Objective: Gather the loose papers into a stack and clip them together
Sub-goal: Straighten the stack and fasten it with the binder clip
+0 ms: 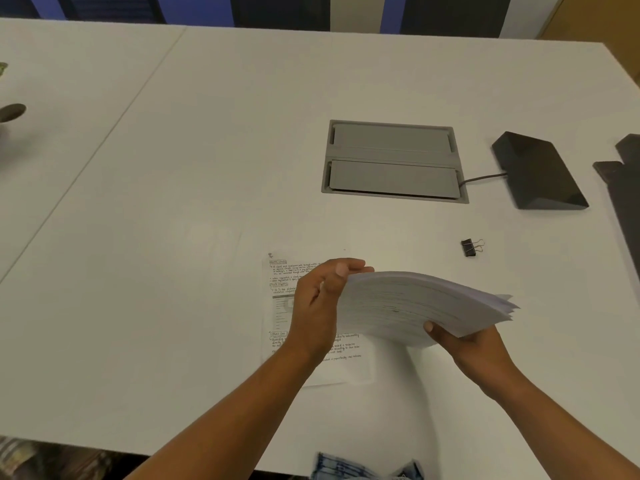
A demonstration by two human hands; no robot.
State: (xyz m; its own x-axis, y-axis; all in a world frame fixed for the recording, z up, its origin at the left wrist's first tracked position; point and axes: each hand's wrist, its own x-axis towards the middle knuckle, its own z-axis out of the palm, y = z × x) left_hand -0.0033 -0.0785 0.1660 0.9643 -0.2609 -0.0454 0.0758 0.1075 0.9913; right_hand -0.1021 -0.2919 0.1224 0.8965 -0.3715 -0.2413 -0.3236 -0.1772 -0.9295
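Note:
A thick stack of white papers (415, 303) is held above the white table (173, 202), bowed and slightly fanned at its right end. My left hand (322, 306) grips the stack's left edge, thumb on top. My right hand (474, 348) holds the stack from below at its near right side. One handwritten sheet (280, 306) lies flat on the table under my left hand, partly hidden by the hand and the stack. A small black binder clip (469, 248) lies on the table beyond the stack, to the right.
A grey cable hatch (393, 161) is set into the table behind the papers. A black wedge-shaped device (538, 171) with a cable sits right of it. Dark flat objects (623, 188) lie at the right edge. The table's near edge runs below my forearms.

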